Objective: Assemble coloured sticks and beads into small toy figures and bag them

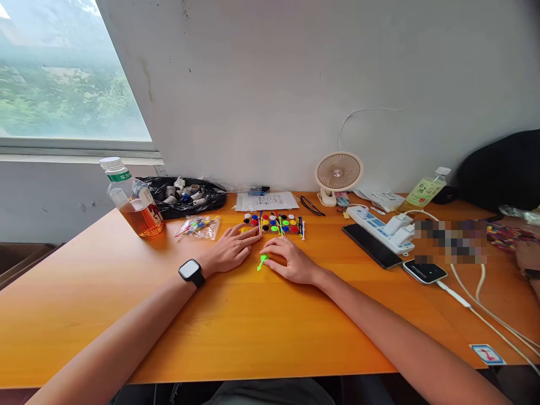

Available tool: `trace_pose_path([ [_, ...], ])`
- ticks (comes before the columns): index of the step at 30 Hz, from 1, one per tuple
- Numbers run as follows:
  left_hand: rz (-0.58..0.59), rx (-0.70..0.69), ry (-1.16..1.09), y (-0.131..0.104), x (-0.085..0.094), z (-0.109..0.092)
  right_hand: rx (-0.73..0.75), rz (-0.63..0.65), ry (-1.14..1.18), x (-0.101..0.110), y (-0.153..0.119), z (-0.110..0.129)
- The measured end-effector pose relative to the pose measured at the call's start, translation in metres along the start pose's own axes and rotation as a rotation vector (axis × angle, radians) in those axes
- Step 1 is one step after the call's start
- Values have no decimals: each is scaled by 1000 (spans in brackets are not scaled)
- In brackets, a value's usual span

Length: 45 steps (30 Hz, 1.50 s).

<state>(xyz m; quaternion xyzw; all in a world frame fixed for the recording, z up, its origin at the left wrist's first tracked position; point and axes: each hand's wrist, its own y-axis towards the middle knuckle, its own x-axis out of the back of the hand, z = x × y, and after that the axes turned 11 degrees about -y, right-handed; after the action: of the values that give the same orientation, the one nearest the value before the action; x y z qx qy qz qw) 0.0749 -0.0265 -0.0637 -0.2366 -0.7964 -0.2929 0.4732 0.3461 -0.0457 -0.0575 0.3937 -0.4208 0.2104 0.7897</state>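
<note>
My right hand (pixel 291 261) pinches a small bright green arrow-like piece (pixel 262 262) with a round part, just above or on the wooden table (pixel 236 332); its pointed end aims toward me. To its left, my left hand (pixel 232 247) lies palm down with fingers stretched out, fingertips at the near left edge of the coloured pieces. Those round pieces (pixel 274 221), in red, blue, yellow, green, black and white, stand in rows with thin coloured sticks (pixel 302 229) among and beside them. A clear plastic bag (pixel 202 226) with more coloured pieces lies left of my left hand.
A tea bottle (pixel 141 211) and a black bag (pixel 215 197) of parts stand back left. Behind the pieces lie paper (pixel 278 201) and glasses (pixel 313 206). A fan (pixel 338 173), phone (pixel 371 246), power strip (pixel 367 222), cables and another person's hand (pixel 529 256) are at right.
</note>
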Motion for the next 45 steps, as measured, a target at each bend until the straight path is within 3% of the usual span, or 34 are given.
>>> trace_pose_path([
  [4, -83, 8, 3, 1, 2, -4, 3, -10, -74, 0, -2, 3],
  [10, -178, 33, -11, 0, 0, -6, -116, -58, -151, 0, -5, -7],
  [20, -69, 69, 35, -2, -2, -6, -243, -88, -289, -1, -5, -7],
  [31, -227, -24, -31, -4, 2, -14, -353, -133, -347, 3, -7, -8],
  [39, -251, 8, -80, -9, -1, -7, -325, -124, -355, 4, -9, -8],
  [45, -245, 50, -121, -13, 2, -19, -278, -138, -332, 5, -9, -11],
])
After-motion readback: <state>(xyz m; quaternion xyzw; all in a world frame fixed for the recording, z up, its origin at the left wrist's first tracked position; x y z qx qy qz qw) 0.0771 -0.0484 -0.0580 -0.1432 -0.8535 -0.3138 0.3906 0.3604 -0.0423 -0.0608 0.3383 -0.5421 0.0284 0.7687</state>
